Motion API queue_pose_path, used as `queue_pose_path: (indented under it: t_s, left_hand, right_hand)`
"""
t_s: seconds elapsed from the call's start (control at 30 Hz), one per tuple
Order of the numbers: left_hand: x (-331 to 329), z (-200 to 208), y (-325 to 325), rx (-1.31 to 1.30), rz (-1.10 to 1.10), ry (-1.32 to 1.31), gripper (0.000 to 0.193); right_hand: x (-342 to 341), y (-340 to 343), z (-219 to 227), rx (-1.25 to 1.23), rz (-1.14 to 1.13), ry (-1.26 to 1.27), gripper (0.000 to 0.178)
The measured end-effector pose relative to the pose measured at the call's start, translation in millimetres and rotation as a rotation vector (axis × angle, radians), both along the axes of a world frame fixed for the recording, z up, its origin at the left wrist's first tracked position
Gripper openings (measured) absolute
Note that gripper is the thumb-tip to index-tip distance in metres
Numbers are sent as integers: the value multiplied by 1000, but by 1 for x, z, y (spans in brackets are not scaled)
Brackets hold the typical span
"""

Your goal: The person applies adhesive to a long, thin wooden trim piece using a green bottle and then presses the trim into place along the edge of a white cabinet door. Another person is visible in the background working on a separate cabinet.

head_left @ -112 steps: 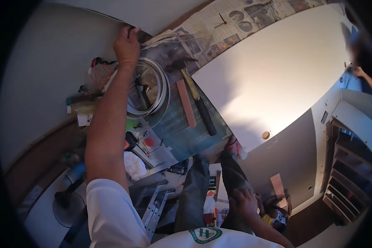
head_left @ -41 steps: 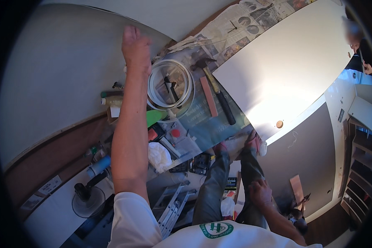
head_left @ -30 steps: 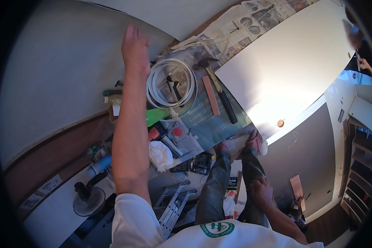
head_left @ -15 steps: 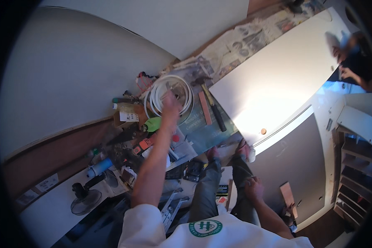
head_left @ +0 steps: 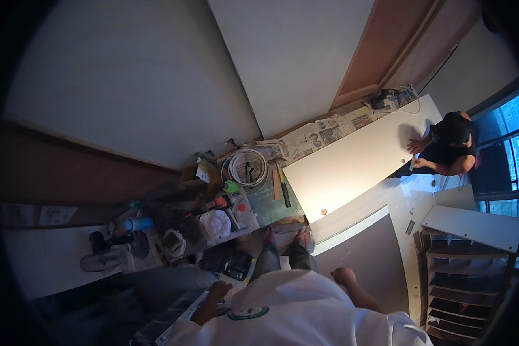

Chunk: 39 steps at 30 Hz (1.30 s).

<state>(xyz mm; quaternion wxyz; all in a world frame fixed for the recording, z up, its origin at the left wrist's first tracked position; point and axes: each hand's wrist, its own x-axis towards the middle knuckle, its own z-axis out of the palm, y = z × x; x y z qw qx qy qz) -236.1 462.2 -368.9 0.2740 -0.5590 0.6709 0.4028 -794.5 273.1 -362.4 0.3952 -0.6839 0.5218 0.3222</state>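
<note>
My left grip (head_left: 218, 290) and nearer right grip (head_left: 345, 277) look empty, how closed I can't tell; the long white board (head_left: 358, 162) slants away ahead-right.

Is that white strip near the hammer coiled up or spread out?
Coiled: the white strip lies in round loops beside the hammer.

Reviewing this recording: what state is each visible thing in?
Left bare hand: curled, nothing visibly held
Right bare hand: curled, nothing visibly held
Thin white strip: coiled in loops
Long white rectangular board: lying flat, brightly lit
Black-gripped hammer: lying down, untouched
Soft white bundle: bunched up
</note>
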Motion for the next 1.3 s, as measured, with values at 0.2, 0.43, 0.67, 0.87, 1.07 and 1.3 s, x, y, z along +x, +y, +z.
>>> queue_pose_path:
  t_s: [0.2, 0.43, 0.67, 0.87, 1.07, 1.3]
  left_hand:
    - [4, 18, -82, -448, 294, 53, 21]
    - [-88, 94, -141, 104, 1072, 849, 46]
    - [-99, 115, -157, 277, 1113, 798, 52]
    - [-98, 114, -157, 333, 1130, 795, 58]
    - [-98, 110, -154, 422, 1168, 824, 69]
    - [-101, 2, -117, 518, 1203, 945, 88]
  right_hand:
    - [-9, -71, 12, -164, -288, -3, 49]
    - [40, -127, 36, -222, -201, -199, 45]
    - [31, -138, 98, -179, 87, -174, 43]
    - [-38, -119, 45, -164, 147, 152, 38]
    - [-159, -77, -59, -367, 575, -140, 28]
    - [-67, -60, -12, -292, 470, -326, 25]
